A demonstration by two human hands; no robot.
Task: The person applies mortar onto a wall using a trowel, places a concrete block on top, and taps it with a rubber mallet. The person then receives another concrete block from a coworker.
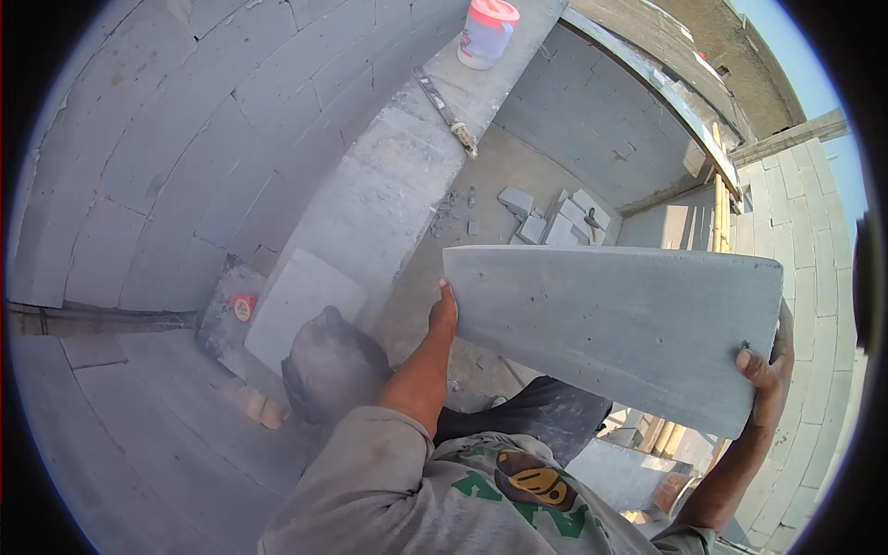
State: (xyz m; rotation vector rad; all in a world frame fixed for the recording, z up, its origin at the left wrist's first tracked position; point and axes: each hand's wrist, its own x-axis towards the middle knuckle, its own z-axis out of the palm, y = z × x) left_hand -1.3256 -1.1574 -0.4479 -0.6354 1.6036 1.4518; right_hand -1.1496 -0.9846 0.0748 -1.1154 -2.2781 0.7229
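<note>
A large grey lightweight concrete block (610,324) is held up in front of my body between both hands. My left hand (445,314) presses on its left end, with the thumb near the edge and the other fingers hidden behind it. My right hand (770,375) grips the opposite end, the thumb on the near face and the fingers wrapped round the side. Beneath my left arm, one dusty knee (335,361) rests by another flat pale block (310,301) on the ledge.
Along the wall top (370,190) lie a long narrow tool (446,113) and a white jug with a pink lid (487,35). A red tape measure (243,307) sits at left. Several blocks (560,222) are piled on the floor below. Block walls (203,120) surround the drop.
</note>
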